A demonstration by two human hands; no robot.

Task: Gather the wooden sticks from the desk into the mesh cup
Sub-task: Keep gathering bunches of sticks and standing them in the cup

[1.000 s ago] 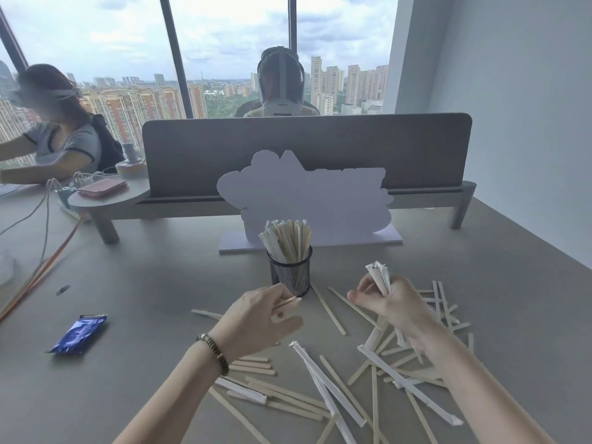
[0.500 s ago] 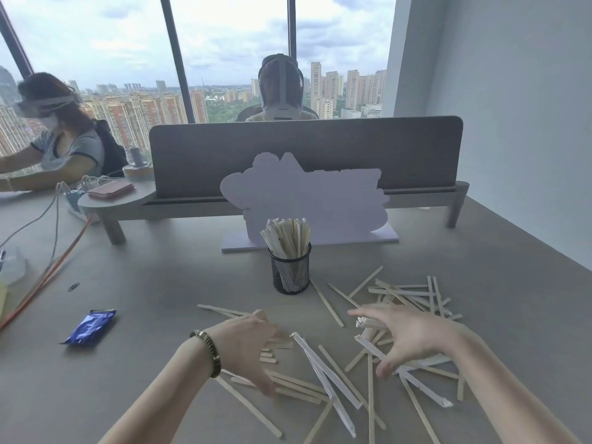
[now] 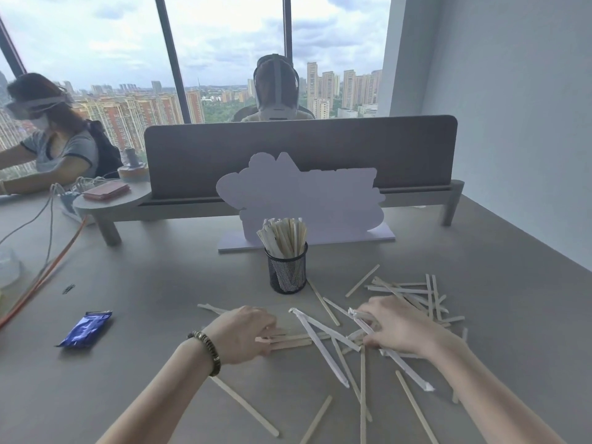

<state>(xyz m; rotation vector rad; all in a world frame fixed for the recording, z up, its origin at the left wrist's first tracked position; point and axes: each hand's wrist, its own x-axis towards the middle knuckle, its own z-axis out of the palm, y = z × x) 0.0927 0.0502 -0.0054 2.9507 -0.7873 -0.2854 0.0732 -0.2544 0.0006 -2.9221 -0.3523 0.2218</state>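
1. A grey bench (image 3: 153, 315) is filling the lower view, running back to a grey divider panel (image 3: 320, 149) on a low shelf, with tall windows and a city skyline lying beyond it and a pale wall standing on the right.
2. The mesh cup (image 3: 287, 270) is standing upright near the bench's middle, in front of a white cut-out sign (image 3: 320, 200), and is already holding a packed bunch of sticks.
3. Loose wooden sticks (image 3: 400, 293) and white paper-wrapped ones are lying scattered, crossing each other, in front of and to the right of the cup.
4. The left hand (image 3: 243, 334), with a beaded bracelet (image 3: 206, 350) at its wrist, is lying palm down, its fingers pressing on a few sticks lying flat; I cannot tell whether it is gripping them.
5. The right hand (image 3: 397, 328) is reaching into the pile, its fingers curling around wrapped sticks.
6. A blue packet (image 3: 86, 328) is lying well apart on the left, with open bench between it and the left hand.
7. Cables are trailing along the far-left edge, where another person is sitting.
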